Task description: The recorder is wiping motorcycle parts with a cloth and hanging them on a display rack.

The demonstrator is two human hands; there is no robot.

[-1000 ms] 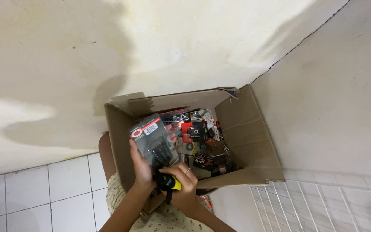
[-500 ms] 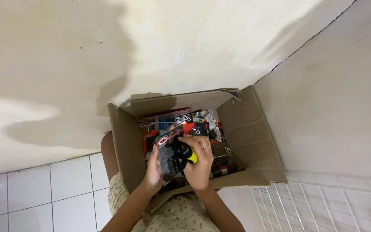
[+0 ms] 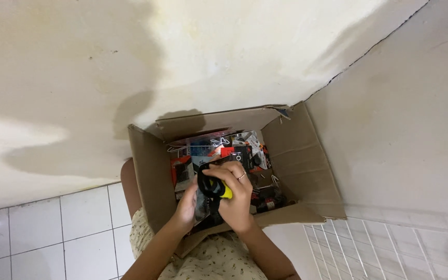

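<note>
Two hands over the open cardboard box: left hand cups a clear packet at 7 o'clock; right hand, fingers closed, grips a black-and-yellow tool. Packets lie at 12 o'clock, unhandled.
</note>
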